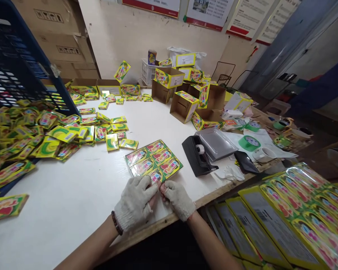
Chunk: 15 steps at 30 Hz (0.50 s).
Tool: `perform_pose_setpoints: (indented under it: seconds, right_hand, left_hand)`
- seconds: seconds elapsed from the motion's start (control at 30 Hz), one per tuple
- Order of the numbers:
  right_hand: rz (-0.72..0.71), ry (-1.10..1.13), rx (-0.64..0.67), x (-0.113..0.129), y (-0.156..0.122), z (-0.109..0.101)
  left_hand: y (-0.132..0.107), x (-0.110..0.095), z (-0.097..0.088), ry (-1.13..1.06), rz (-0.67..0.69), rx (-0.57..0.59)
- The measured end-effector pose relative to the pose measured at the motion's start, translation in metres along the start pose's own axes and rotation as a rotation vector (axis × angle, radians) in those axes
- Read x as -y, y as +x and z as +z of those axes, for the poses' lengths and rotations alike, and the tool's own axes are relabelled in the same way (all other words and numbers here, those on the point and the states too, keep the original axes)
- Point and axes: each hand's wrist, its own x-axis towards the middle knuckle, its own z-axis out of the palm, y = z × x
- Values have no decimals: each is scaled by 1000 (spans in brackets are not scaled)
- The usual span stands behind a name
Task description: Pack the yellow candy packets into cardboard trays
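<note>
A shallow display box (154, 159) of small yellow-green packs, its top glossy like clear plastic, lies flat on the white table. At its near edge my left hand (137, 200), in a white fingerless-tip glove, has its fingers curled against the box. My right hand (177, 197), gloved alike, is closed with thumb and fingertips pressed together beside the left fingertips, at the near corner. Anything pinched between the fingertips is hidden or too small to tell. Right of the box stands a black tape dispenser (197, 155) with a small roll in it.
Loose packs (64, 135) spill from a blue crate (25, 56) on the left. Open cartons (184, 107) stand at the back. Clear plastic trays (216, 142), a phone (246, 162) and green tape (249, 143) lie to the right. Filled boxes (295, 198) are stacked beyond the table's wooden edge.
</note>
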Motion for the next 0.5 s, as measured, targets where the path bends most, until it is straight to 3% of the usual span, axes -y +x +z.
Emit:
perform_pose_setpoints:
  seconds: [0.13, 0.23, 0.3, 0.37, 0.5]
  right_hand:
    - [157, 336, 35, -13, -3, -2]
    - [342, 445, -54, -15, -3, -4]
    - [391, 413, -155, -11, 0, -8]
    - [349, 320, -195, -5, 8, -12]
    - [171, -119, -203, 11, 38, -24]
  left_hand:
    - [13, -7, 13, 31, -126, -96]
    - [17, -15, 22, 111, -167, -168]
    - [17, -16, 19, 81, -167, -146]
    - [18, -7, 10, -30, -138, -90]
    - [24, 44, -7, -62, -179, -180]
